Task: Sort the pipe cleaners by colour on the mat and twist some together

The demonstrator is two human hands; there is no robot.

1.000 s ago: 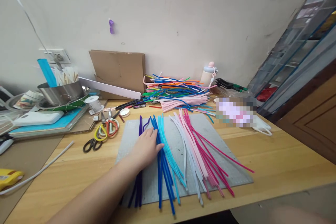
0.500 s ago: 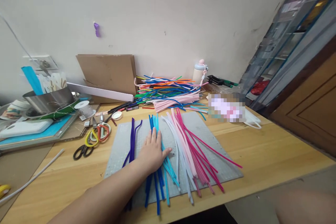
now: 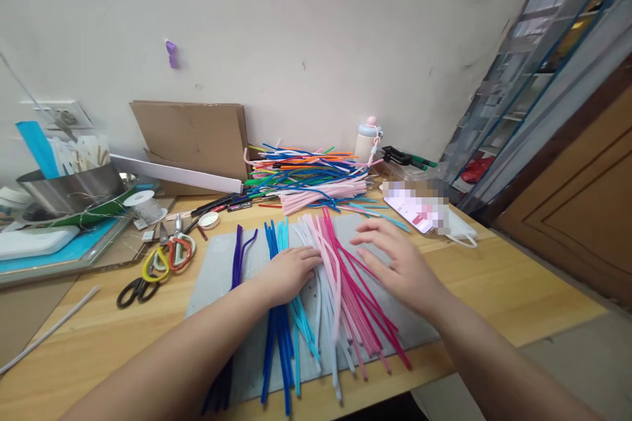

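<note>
Pipe cleaners lie in colour groups on a grey cutting mat (image 3: pixel 212 270): purple (image 3: pixel 237 263), blue (image 3: pixel 284 355), light blue (image 3: pixel 302 322), white (image 3: pixel 329 342), pale pink (image 3: pixel 337 302) and dark pink (image 3: pixel 375 302). My left hand (image 3: pixel 291 273) rests across the blue and light blue ones, palm down, fingers stretched out. Its fingertips reach the edge of the white group. Just right of the pink pipe cleaners is my right hand (image 3: pixel 399 266), fingers spread and holding nothing. Whether it touches the mat I cannot tell.
Behind the mat lies a mixed heap of pipe cleaners (image 3: pixel 316 177). Scissors (image 3: pixel 138 291) and a wire spool (image 3: pixel 143 207) are on the left, near a metal pot (image 3: pixel 83 194). A bottle (image 3: pixel 365 143) and a phone (image 3: pixel 412 210) stand and lie toward the right.
My right hand has come in from the lower right to beside the pink group. My left hand has turned its fingers rightward toward the white group. The pale pink and white pipe cleaners have shifted slightly.
</note>
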